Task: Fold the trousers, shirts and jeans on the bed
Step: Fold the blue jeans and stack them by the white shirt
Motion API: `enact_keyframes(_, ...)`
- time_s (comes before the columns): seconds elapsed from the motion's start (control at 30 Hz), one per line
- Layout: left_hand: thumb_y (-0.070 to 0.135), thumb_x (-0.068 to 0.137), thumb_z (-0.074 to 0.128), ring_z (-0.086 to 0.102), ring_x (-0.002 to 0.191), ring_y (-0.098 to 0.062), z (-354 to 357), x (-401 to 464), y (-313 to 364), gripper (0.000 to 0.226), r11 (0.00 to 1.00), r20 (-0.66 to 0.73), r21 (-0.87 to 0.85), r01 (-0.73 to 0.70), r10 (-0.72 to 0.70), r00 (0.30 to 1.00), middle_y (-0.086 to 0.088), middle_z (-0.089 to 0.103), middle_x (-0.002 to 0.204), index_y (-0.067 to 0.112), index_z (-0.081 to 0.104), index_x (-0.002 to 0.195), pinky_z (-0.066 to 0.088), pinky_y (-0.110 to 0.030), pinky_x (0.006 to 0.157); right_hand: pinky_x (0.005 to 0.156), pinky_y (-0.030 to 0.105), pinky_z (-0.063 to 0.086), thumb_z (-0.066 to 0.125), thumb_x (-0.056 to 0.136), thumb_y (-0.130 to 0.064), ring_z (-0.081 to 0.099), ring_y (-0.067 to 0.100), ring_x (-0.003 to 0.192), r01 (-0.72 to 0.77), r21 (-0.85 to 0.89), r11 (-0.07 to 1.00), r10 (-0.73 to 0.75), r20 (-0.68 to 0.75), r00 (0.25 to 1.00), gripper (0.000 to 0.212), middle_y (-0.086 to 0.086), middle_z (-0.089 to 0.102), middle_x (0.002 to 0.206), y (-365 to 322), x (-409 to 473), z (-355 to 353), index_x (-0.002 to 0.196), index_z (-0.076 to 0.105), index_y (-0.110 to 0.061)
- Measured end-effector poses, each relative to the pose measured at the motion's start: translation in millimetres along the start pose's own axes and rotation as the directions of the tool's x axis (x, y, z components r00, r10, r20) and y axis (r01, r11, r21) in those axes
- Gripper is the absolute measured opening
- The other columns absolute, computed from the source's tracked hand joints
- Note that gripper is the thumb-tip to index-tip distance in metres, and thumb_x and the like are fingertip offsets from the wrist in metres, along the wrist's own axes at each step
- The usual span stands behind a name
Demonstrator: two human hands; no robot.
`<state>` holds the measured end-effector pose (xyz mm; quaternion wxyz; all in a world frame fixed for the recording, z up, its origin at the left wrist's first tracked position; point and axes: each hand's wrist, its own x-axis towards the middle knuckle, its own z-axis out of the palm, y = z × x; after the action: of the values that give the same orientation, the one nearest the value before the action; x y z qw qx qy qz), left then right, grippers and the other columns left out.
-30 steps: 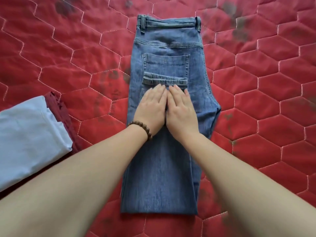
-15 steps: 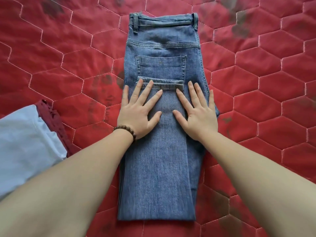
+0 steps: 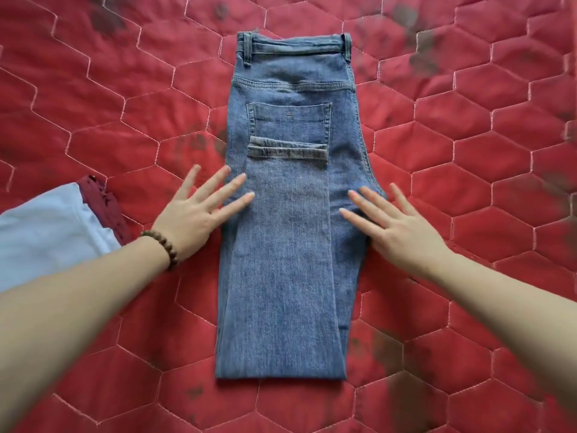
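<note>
Blue jeans (image 3: 287, 245) lie flat in the middle of the bed, folded lengthwise and doubled up, with the waistband at the far end and the leg hems resting over the back pocket. My left hand (image 3: 199, 214), with a bead bracelet on the wrist, has its fingers spread straight at the jeans' left edge. Two of its fingertips touch the denim. My right hand (image 3: 390, 223) lies spread on the jeans' right edge, fingers straight. Neither hand holds anything.
The bed is covered by a red quilt (image 3: 468, 151) with hexagon stitching and some dark stains. At the left edge lies a folded light blue garment (image 3: 46, 232) on top of a dark red one (image 3: 103, 204).
Both hands have slid apart from the middle of the jeans out to its left and right edges, fingers spreading as they went. The jeans stayed in place.
</note>
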<state>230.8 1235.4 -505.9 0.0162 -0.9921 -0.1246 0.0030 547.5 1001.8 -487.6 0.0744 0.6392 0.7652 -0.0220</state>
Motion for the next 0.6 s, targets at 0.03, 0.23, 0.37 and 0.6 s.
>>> enact_keyframes(0.03, 0.004, 0.086, 0.026, 0.026, 0.141, -0.031, -1.1, 1.1, 1.0, 0.064, 0.997, 0.019, 0.005, -0.08, 0.08, 0.997, -0.006, 0.028, 0.154, 0.023, 0.028, 0.148, 0.013, -0.054, 0.114, 0.116, 0.054, 0.014, 0.039, 0.082, -0.007, 0.022, 0.024, 0.144, 0.038, -0.004, 0.999, -0.038, 0.018, 0.999, 0.074, 0.004, 0.02, 0.157, -6.6, 10.2, -1.3, 0.151, 0.022, -0.027)
enact_keyframes(0.23, 0.013, 0.076, 0.05, 0.002, 0.146, -0.018, -9.5, 23.5, 7.6, 0.084, 0.957, 0.257, -0.125, -0.262, 0.286, 0.923, 0.005, 0.007, 0.158, 0.031, 0.017, 0.151, 0.002, -0.035, 0.119, 0.118, 0.045, -0.004, 0.046, 0.079, -0.004, 0.003, 0.018, 0.148, 0.261, 0.064, 0.963, -0.269, 0.261, 0.927, 0.089, -0.007, -0.001, 0.16, -20.6, 57.1, -15.5, 0.15, 0.006, -0.041)
enact_keyframes(0.37, 0.016, 0.087, 0.048, 0.005, 0.146, -0.009, -21.6, 24.4, 3.9, 0.067, 0.893, 0.339, -0.431, -0.132, 0.295, 0.893, 0.013, 0.012, 0.156, 0.036, 0.028, 0.147, 0.001, -0.027, 0.119, 0.119, 0.032, -0.009, 0.044, 0.082, -0.006, -0.004, 0.001, 0.144, 0.124, 0.442, 0.888, -0.325, 0.415, 0.85, 0.077, -0.019, 0.003, 0.155, -10.5, 50.8, -33.6, 0.144, 0.027, -0.049)
enact_keyframes(0.6, -0.005, 0.093, 0.047, 0.057, 0.091, -0.011, -28.3, 96.1, -28.2, 0.021, 0.301, 0.719, -0.558, 0.773, -0.289, 0.632, -0.009, 0.063, 0.08, 0.007, 0.064, 0.093, 0.034, -0.007, 0.074, 0.044, 0.017, 0.047, 0.061, 0.092, -0.027, 0.064, 0.007, 0.046, -0.649, 0.659, -0.381, 0.329, 0.753, 0.57, 0.022, -0.003, 0.068, 0.055, 24.9, 111.0, -50.1, 0.075, 0.065, -0.012)
